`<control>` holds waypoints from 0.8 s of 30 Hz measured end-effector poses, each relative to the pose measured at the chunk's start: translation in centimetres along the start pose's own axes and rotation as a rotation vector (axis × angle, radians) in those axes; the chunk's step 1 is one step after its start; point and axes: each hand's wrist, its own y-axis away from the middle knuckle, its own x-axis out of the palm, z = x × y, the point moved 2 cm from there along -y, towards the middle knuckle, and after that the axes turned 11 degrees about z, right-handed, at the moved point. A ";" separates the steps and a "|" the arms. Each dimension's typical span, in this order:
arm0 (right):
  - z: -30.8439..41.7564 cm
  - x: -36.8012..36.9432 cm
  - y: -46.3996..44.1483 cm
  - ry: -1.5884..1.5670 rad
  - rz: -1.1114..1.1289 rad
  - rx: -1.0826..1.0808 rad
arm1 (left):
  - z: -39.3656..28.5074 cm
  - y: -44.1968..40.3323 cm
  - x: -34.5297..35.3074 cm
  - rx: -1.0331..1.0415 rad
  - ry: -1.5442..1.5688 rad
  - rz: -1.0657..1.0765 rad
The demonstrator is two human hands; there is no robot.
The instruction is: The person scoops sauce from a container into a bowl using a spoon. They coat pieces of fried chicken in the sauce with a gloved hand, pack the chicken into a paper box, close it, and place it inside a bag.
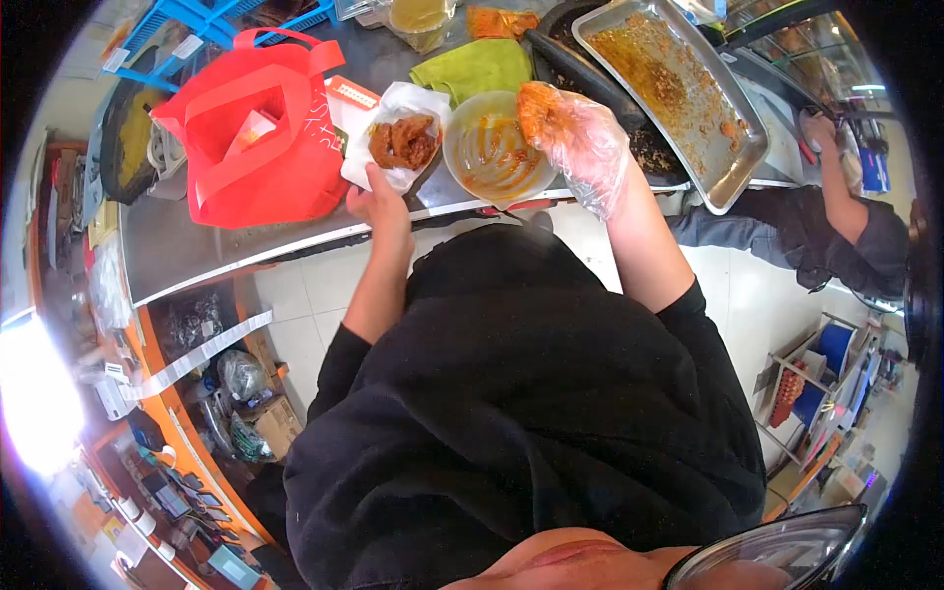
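Near the counter's front edge, my left hand [382, 208] grips a paper-lined container [431, 101] from below, and brown fried food [405, 143] lies in it. My right hand [585, 147] wears a clear plastic glove smeared with orange sauce and is closed on an orange, sauce-coated piece of food [539, 110]. That piece is over the right rim of a round bowl [499, 147] streaked with orange sauce. The bowl stands between my two hands, close to the paper-lined container.
A red bag [265, 147] stands left of the container. Behind the bowl lies a green cloth [476, 71]. A metal tray [678, 98] with oily crumbs rests at the right on a dark pan. Another person [836, 226] is at the far right. A blue crate [187, 29] is back left.
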 end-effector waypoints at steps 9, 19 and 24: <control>-5.6 -2.7 -2.5 0.098 -0.302 -0.097 | -9.1 9.9 10.1 1.174 -0.795 0.548; -6.7 2.0 -0.4 0.404 -0.306 0.047 | -7.9 1.5 10.7 0.938 -0.935 0.277; -2.6 3.7 2.3 0.537 0.063 0.253 | -8.7 -0.5 9.0 0.807 -1.059 0.151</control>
